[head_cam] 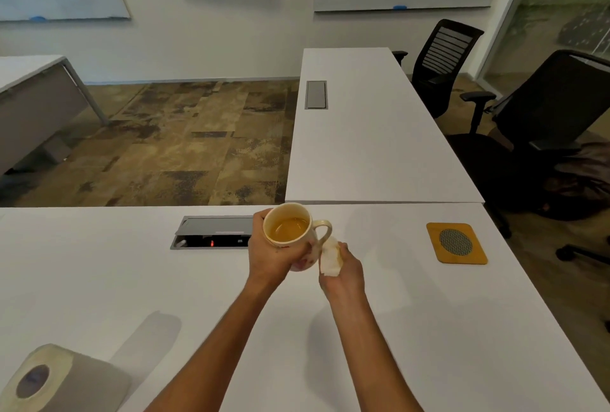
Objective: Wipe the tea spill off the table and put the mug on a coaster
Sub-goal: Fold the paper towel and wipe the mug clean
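Observation:
A cream mug (290, 230) holding amber tea is lifted above the white table (132, 279), tilted a little, its handle pointing right. My left hand (269, 254) grips its body from the left. My right hand (345, 268) holds a folded white paper tissue (330, 261) pressed against the mug's lower right side, under the handle. An orange square coaster (456, 243) with a dark mesh disc lies flat on the table to the right, apart from both hands. I see no spill on the tabletop.
A roll of paper towel (49, 378) lies at the near left corner. An open cable box (214, 232) is set into the table just left of the mug. A second white table (363, 134) runs away ahead. Two black office chairs (528, 121) stand at the right.

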